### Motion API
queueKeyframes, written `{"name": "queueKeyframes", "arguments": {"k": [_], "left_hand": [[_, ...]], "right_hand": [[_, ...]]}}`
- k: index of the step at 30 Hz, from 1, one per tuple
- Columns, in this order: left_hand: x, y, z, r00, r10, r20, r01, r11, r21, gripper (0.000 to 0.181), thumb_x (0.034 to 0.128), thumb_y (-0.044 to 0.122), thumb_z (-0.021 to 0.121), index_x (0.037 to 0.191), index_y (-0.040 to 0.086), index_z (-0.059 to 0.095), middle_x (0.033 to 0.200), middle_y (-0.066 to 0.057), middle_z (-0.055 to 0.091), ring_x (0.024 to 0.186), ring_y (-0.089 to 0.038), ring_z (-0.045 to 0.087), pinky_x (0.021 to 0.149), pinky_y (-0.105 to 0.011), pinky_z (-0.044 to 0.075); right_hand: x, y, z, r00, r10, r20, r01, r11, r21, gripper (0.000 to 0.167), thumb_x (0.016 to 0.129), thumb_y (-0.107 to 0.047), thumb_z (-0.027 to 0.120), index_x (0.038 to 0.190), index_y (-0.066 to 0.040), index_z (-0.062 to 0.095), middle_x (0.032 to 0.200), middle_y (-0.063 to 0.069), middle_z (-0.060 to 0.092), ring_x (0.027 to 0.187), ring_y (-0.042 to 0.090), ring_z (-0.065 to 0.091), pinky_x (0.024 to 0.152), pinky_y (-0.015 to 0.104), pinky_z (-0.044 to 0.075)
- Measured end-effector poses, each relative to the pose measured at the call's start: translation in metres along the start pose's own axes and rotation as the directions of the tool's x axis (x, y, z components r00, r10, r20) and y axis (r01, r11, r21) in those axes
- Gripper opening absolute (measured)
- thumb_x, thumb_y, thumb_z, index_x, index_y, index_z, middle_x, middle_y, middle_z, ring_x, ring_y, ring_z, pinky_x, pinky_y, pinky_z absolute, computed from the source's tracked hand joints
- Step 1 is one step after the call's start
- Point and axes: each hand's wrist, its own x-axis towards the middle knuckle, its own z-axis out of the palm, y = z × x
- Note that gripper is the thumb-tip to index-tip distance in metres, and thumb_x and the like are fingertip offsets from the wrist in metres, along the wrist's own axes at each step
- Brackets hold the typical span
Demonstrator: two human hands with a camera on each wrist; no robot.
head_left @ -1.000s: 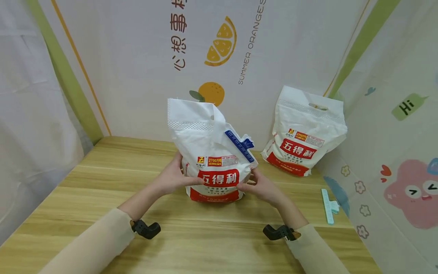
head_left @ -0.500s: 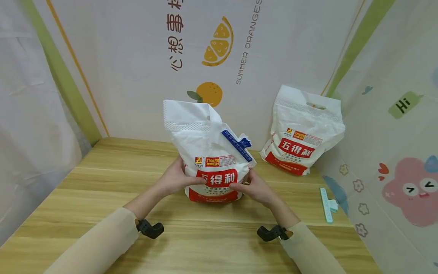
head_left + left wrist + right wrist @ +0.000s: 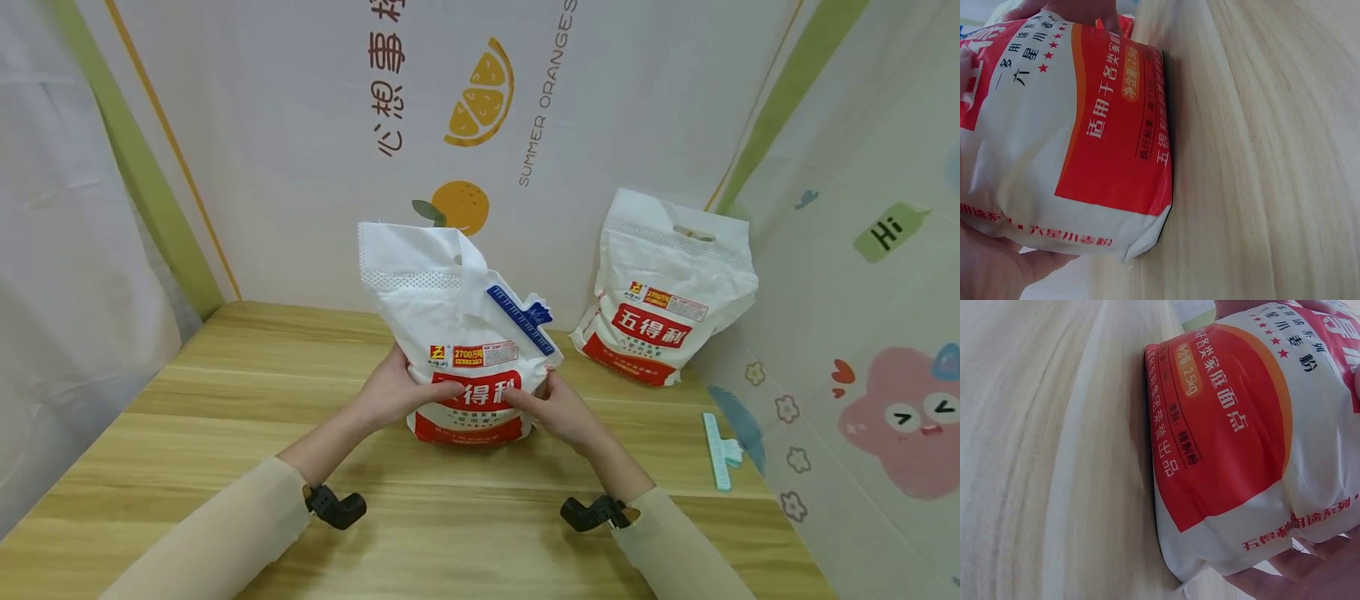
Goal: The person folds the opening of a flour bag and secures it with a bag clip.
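A white and red flour bag (image 3: 442,312) stands on the wooden table, its handle top leaning to the left. Across its upper right corner sits a blue sealing clip (image 3: 520,319). My left hand (image 3: 392,392) holds the bag's left side, thumb lying over the red label. On the opposite side my right hand (image 3: 564,410) grips it, thumb on the front and fingers behind. In the left wrist view the flour bag (image 3: 1113,125) rests its base on the table, with fingers curled at its side. The right wrist view shows fingers under the bag's side (image 3: 1229,431) too.
A second flour bag (image 3: 648,321) leans against the curtain at the back right. On the table's right side lies a pale turquoise sealing clip (image 3: 717,452). Printed cloth curtain (image 3: 300,150) walls in the wooden table (image 3: 465,525) at the back and sides.
Both thumbs have slid inward over the front label, and the forearms have come slightly closer together. The bag has shifted a little to the left. The view has also moved slightly.
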Motion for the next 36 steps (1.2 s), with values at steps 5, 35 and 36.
{"name": "queueKeyframes", "arguments": {"k": [5, 35, 36], "left_hand": [[-0.0004, 0.0003, 0.0006, 1.000, 0.018, 0.018, -0.018, 1.000, -0.001, 0.089, 0.0811, 0.025, 0.100, 0.151, 0.025, 0.045, 0.143, -0.003, 0.068, 0.130, -0.028, 0.070, 0.110, -0.054, 0.059], [-0.0036, 0.0029, 0.0050, 0.999, 0.034, -0.011, -0.034, 0.999, 0.031, 0.082, 0.0854, 0.027, 0.097, 0.150, 0.024, 0.048, 0.142, -0.003, 0.070, 0.129, -0.028, 0.071, 0.108, -0.054, 0.060], [-0.0040, 0.0029, 0.0053, 0.999, 0.037, -0.013, -0.036, 0.999, 0.030, 0.082, 0.0855, 0.027, 0.097, 0.150, 0.024, 0.047, 0.142, -0.003, 0.070, 0.129, -0.028, 0.071, 0.108, -0.054, 0.060]], "right_hand": [[0.0001, -0.0001, 0.0004, 1.000, -0.011, 0.005, 0.011, 1.000, 0.001, 0.078, 0.105, -0.047, 0.074, 0.168, -0.023, 0.035, 0.162, 0.011, 0.058, 0.150, 0.036, 0.056, 0.124, 0.061, 0.046], [0.0004, -0.0057, -0.0061, 0.998, 0.046, -0.036, -0.048, 0.997, -0.061, 0.082, 0.101, -0.052, 0.077, 0.167, -0.019, 0.041, 0.162, 0.013, 0.059, 0.155, 0.043, 0.049, 0.123, 0.066, 0.044], [0.0009, -0.0053, -0.0066, 0.998, 0.051, -0.038, -0.053, 0.997, -0.061, 0.083, 0.101, -0.051, 0.078, 0.167, -0.020, 0.040, 0.162, 0.013, 0.058, 0.155, 0.042, 0.049, 0.123, 0.066, 0.045]]}}
